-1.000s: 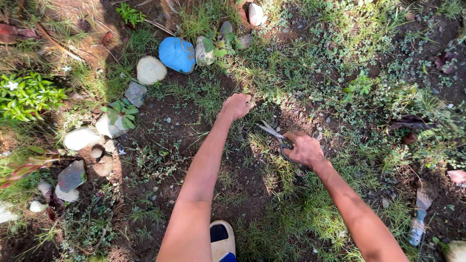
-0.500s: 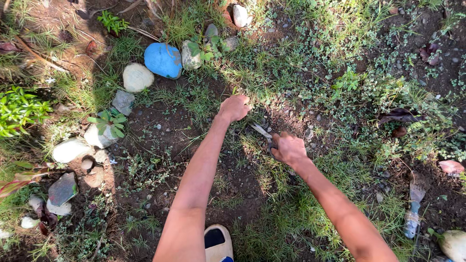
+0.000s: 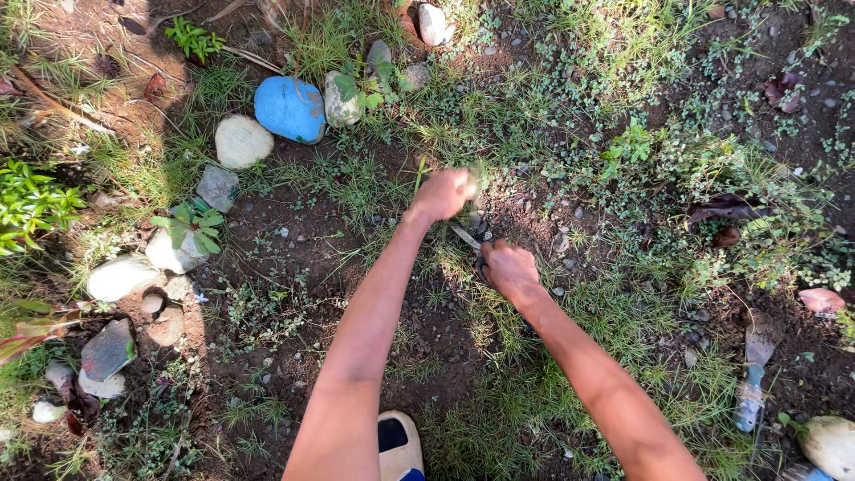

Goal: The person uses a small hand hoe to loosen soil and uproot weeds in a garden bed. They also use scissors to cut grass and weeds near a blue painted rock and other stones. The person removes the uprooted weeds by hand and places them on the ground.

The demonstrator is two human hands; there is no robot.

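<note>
Raised, left hand [image 3: 443, 193] grips grass; right hand's [image 3: 508, 267] shears [image 3: 467, 238] point up-left.

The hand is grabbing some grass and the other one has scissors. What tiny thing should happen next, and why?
Probably snip low, just under the left hand. That hand is closed on a tuft of grass and lifted a little off the soil, while the right hand holds the scissors with the blades pointing at the tuft's base, close beside it.

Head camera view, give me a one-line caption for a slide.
Left hand grips a tuft of grass while the right hand holds scissors close beneath it, near a blue stone.
</note>
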